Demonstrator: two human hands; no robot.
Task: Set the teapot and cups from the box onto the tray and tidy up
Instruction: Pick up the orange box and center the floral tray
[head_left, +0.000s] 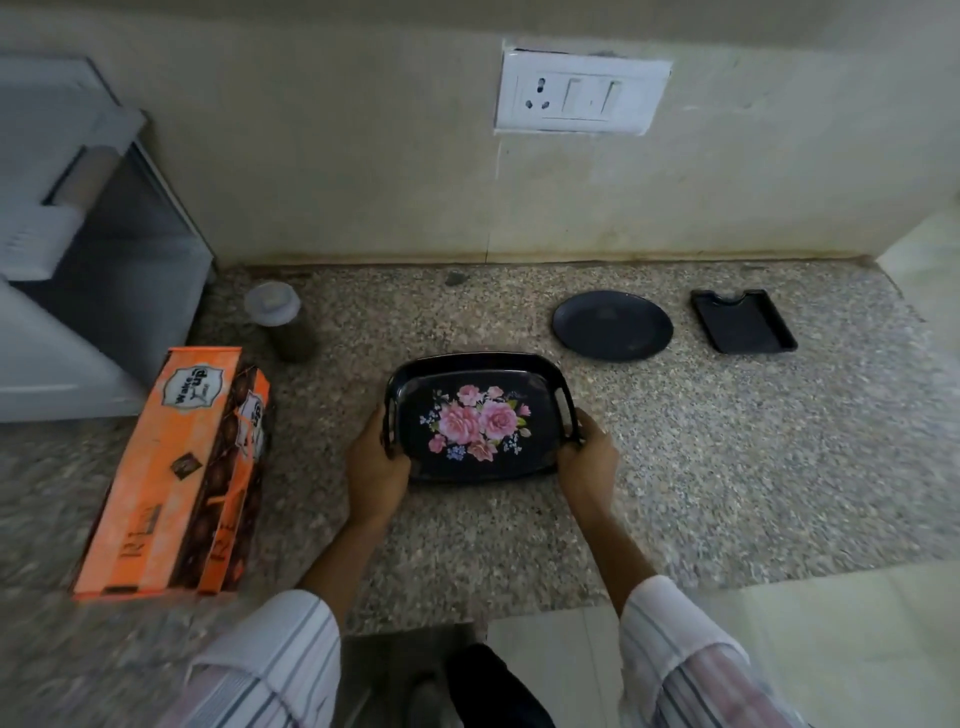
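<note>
Teapot and cups are not visible; the orange box (171, 473) at the left of the frame stands closed on the speckled counter (727, 467), so its content is hidden. At the centre of the frame lies the black tray (480, 374) with pink flowers. The left hand (375, 467) grasps its left handle and the right hand (587, 460) grasps its right handle, fingers curled around the rim, both forearms reaching forward from striped sleeves (270, 660). Both near corners of the tray are covered by the hands.
</note>
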